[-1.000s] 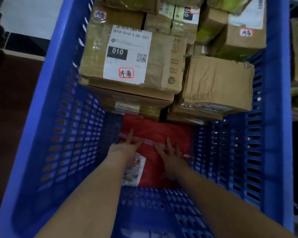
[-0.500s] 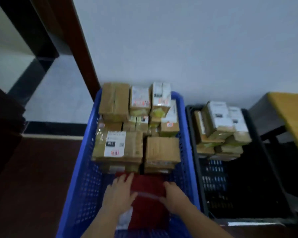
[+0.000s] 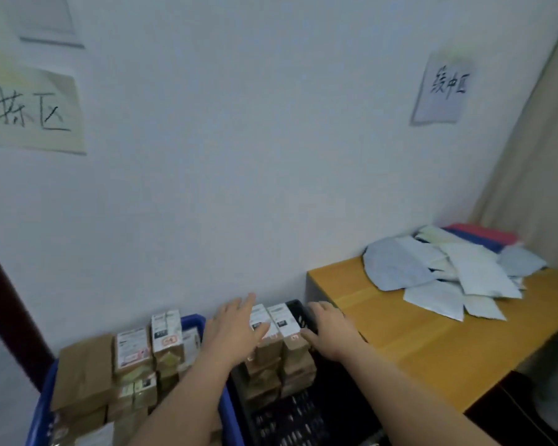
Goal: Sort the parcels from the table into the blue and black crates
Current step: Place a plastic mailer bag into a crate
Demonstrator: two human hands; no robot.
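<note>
A handwritten paper sign (image 3: 29, 111) hangs on the pale wall, up and far to the left of both hands. Below it, to the left of the left hand (image 3: 236, 333), the blue crate (image 3: 194, 323) of perforated plastic is packed with rectangular brown cardboard boxes (image 3: 132, 365), several bearing white printed labels. The left hand is raised with its fingers straight and spread, holding nothing; it shows in front of the gap between the two crates. Between the hands, the black crate (image 3: 298, 312), also latticed plastic, holds a stack of labelled cardboard boxes (image 3: 279, 336). The right hand (image 3: 334, 331) is flat, fingers loosely extended and empty, in front of the black crate's right rim; whether it touches the rim cannot be told. Right of it stands the smooth yellow wooden table (image 3: 432, 342), where a loose heap of soft pale-blue and white mailer bags (image 3: 448, 275) lies crumpled, with a red and a dark blue parcel at the back. Above hangs a second small paper sign (image 3: 443, 88).
</note>
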